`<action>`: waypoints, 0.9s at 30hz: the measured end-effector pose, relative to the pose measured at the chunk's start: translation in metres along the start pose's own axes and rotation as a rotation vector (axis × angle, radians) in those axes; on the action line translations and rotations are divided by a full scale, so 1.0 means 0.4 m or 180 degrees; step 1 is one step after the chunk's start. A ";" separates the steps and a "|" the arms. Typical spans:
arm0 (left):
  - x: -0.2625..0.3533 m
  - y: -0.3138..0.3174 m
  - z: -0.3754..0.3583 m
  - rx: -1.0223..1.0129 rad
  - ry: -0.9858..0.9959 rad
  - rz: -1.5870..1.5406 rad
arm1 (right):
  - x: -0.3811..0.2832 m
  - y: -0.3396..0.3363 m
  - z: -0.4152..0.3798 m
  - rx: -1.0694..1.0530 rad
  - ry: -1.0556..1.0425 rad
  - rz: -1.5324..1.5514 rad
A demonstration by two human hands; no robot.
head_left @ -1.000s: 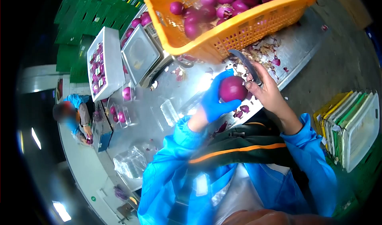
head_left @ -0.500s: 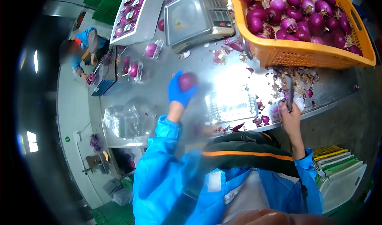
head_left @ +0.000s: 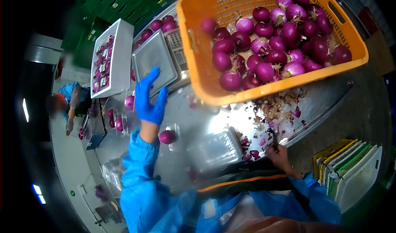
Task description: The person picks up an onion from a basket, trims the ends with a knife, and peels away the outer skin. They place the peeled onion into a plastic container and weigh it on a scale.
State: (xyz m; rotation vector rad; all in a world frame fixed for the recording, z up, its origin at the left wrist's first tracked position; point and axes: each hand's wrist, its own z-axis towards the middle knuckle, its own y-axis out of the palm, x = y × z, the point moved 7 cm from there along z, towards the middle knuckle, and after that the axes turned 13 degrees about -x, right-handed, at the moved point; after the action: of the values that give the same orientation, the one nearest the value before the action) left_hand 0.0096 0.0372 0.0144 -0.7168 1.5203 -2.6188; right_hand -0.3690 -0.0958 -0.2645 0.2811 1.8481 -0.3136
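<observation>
My left hand [head_left: 151,99], in a blue glove, is raised with its fingers spread and holds nothing; it is near the front edge of the metal scale [head_left: 154,60]. Below it on the steel table a red onion [head_left: 167,137] sits at a clear plastic tray [head_left: 175,130]. My right hand [head_left: 278,154] is bare and closed around a dark-handled knife [head_left: 272,138], beside onion skins. Between my hands lies a clear plastic container [head_left: 220,146]. Several red onions [head_left: 264,71] fill the orange crate [head_left: 264,93].
A white box [head_left: 117,62] of packed onions stands at the left, with green crates [head_left: 115,4] behind. Another person [head_left: 74,96] works at the far left. Onion skins [head_left: 278,109] litter the table by the crate. Plates or lids [head_left: 350,167] stand stacked at lower right.
My left hand has let go of the onion, which rests on the table, and moved up toward the scale with fingers spread. The view has shifted toward the crate; my right hand still holds the knife.
</observation>
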 end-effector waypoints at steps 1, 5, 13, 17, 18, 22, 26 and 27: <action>0.040 0.023 0.094 -0.0208 0.0191 -0.0205 | 0.022 0.007 -0.006 -0.0367 -0.0302 -0.0828; 0.157 0.195 0.385 -0.0891 0.0931 -0.0319 | 0.205 0.078 -0.031 -0.1899 0.0213 -0.0978; 0.196 0.687 0.475 -0.3679 0.0961 -0.1017 | 0.076 -0.032 0.030 -0.1849 0.0169 -0.0807; 0.217 0.771 0.365 -0.4302 0.0537 -0.0136 | 0.019 -0.056 0.052 -0.1954 0.0452 -0.0372; 0.222 0.770 0.351 -0.4423 0.0230 0.0030 | 0.020 -0.052 0.052 -0.2130 0.0579 -0.0310; 0.232 0.757 0.336 -0.4589 -0.0217 0.0408 | 0.015 -0.051 0.055 -0.2079 0.0730 -0.0303; 0.241 0.709 0.399 -0.3736 -0.0022 -0.0452 | -0.069 -0.123 0.055 -0.1215 0.0466 0.0028; 0.258 0.670 0.424 -0.3483 -0.0077 -0.1139 | -0.077 -0.151 0.048 -0.0893 0.0305 0.0024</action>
State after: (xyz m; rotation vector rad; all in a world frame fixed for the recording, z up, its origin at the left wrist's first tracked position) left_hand -0.0678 -0.2667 -0.0986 -1.0985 3.0193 -1.6967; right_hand -0.3641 -0.1603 -0.2362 0.1108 1.9575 -0.0337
